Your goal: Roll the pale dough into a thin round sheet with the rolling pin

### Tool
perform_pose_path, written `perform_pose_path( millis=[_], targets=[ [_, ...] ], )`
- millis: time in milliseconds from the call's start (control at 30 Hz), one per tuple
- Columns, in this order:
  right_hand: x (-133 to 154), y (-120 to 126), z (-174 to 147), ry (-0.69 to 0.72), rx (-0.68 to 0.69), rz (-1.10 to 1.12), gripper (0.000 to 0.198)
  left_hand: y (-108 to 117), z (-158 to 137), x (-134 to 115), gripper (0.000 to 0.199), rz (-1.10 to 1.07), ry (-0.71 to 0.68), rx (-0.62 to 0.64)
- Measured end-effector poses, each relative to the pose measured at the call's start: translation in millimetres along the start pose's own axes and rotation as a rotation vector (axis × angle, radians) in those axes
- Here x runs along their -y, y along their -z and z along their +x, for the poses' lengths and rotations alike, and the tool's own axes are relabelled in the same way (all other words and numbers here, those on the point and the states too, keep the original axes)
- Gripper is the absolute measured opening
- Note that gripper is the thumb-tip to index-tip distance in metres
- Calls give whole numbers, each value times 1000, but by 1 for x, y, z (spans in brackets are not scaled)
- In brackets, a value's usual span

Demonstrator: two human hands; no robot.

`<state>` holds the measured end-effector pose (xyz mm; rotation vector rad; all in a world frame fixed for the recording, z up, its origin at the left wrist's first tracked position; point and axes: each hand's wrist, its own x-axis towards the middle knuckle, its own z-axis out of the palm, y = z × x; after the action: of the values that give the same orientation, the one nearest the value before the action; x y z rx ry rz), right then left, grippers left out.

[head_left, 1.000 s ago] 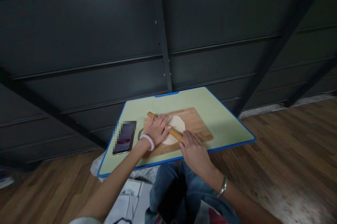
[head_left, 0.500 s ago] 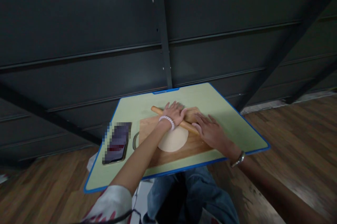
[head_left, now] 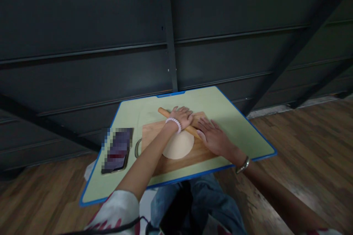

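Note:
My left hand (head_left: 182, 116) lies palm down over the middle of a wooden rolling pin (head_left: 193, 131), its fingers stretched toward the far side. My right hand (head_left: 216, 137) rests flat on the pin's right end, fingers extended and slightly spread. The pin lies slantwise along the far edge of a round, flattened sheet of pale dough (head_left: 178, 147). Under the dough is a wooden cutting board (head_left: 202, 153) with a metal handle (head_left: 138, 148) at its left. My left wrist and forearm cover part of the dough and board.
The board sits on a pale green tabletop (head_left: 242, 137) with a blue rim. A phone (head_left: 117, 150), its screen partly pixelated, lies at the left. Behind stands a dark panelled wall (head_left: 121, 69). My legs in jeans (head_left: 217, 198) are below the near edge, above a wooden floor (head_left: 303, 135).
The scene has shifted slightly left in view. Relative to the board, the rolling pin has moved a little away from me, with both hands still flat on it.

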<state>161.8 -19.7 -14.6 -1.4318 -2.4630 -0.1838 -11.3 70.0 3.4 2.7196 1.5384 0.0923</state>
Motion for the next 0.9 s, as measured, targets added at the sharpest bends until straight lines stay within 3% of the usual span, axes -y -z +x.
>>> perform_pose_path(
  millis=[367,900],
  targets=[
    [50,4,-18,-1,-94,-1,44,0,-70,0,51,37,68,-80],
    [61,13,-30,-12,-56,13,25,-1,-144,-9,46,-24,8,-206]
  ],
)
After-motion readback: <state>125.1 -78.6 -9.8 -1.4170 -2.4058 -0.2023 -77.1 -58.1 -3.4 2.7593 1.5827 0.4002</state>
